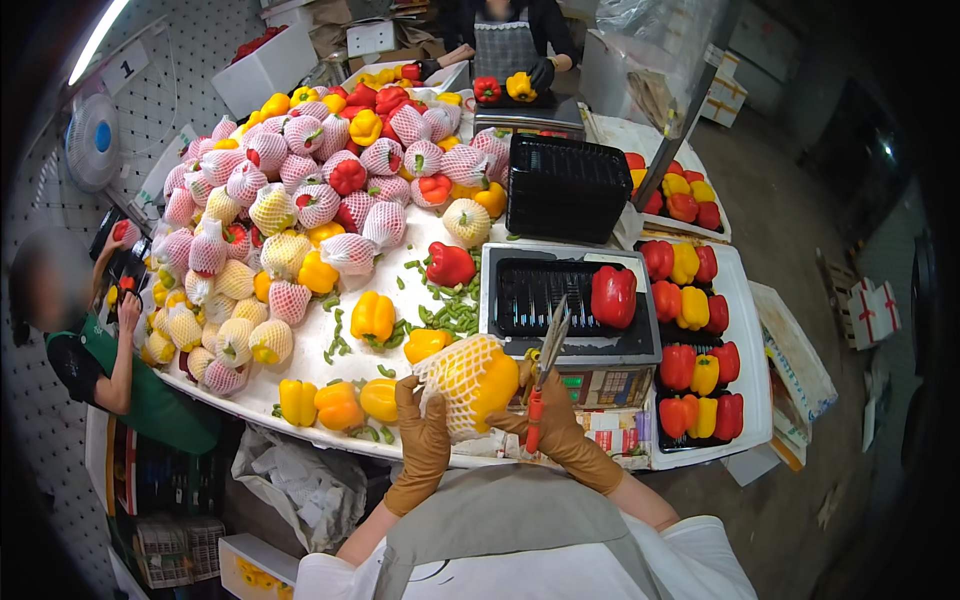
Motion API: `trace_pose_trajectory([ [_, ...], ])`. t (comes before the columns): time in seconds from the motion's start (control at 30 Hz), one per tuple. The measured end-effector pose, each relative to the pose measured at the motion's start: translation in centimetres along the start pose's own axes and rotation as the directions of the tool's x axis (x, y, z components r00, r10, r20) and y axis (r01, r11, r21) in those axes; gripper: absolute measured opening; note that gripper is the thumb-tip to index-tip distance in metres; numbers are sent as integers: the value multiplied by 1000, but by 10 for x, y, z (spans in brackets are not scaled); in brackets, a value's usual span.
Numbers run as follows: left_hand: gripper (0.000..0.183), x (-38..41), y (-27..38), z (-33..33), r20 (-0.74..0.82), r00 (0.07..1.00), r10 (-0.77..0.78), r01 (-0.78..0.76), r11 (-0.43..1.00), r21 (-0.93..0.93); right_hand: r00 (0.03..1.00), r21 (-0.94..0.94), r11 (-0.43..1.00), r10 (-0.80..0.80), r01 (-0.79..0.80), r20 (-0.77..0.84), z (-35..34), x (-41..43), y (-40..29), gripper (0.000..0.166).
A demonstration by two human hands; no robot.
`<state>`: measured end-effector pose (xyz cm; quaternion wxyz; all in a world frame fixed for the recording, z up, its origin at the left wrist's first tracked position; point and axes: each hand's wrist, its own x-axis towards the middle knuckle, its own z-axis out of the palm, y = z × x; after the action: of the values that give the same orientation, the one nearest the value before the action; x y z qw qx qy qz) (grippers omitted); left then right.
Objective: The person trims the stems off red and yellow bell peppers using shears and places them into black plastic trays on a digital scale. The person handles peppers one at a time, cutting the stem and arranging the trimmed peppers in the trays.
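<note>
A yellow bell pepper (495,382), partly wrapped in a white foam net sleeve (452,379), is held before me near the table's front edge. My left hand (421,439), in a brown glove, grips its netted side. In my gloved right hand (553,420) are scissors with red handles (535,416), blades pointing up, while its fingers also touch the pepper's bare end. Just beyond, a black plastic tray (536,300) lies on a weighing scale (645,352) with one red bell pepper (613,297) at its right. Loose yellow peppers (337,406) lie left of my hands.
A heap of netted peppers (300,195) covers the table's far left, with green stem pieces (457,307) scattered nearby. Black trays (568,187) are stacked behind the scale. Packed peppers (694,375) stand at right. Co-workers stand at left (112,367) and across the table (510,45).
</note>
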<state>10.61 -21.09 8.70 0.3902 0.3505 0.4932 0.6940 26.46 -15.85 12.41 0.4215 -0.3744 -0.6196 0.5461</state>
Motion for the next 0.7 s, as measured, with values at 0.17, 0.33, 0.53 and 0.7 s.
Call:
trace_pose_trajectory([
  [0.17, 16, -2, -10, -20, 46, 997, 64, -70, 986, 153, 995, 169, 984, -41, 56, -91, 13, 6, 12, 62],
  [0.33, 48, 41, -3, -89, -159, 927, 340, -175, 766, 619, 976, 516, 832, 212, -204, 43, 0, 4, 16, 54],
  [0.53, 91, 81, 70, -95, -41, 958, 283, -146, 607, 781, 996, 110, 991, -77, 72, 41, -3, 2, 11, 64],
  [0.7, 90, 33, 52, -7, 481, 864, -148, -56, 921, 385, 962, -239, 941, -196, 240, 191, 9, 6, 1, 78],
])
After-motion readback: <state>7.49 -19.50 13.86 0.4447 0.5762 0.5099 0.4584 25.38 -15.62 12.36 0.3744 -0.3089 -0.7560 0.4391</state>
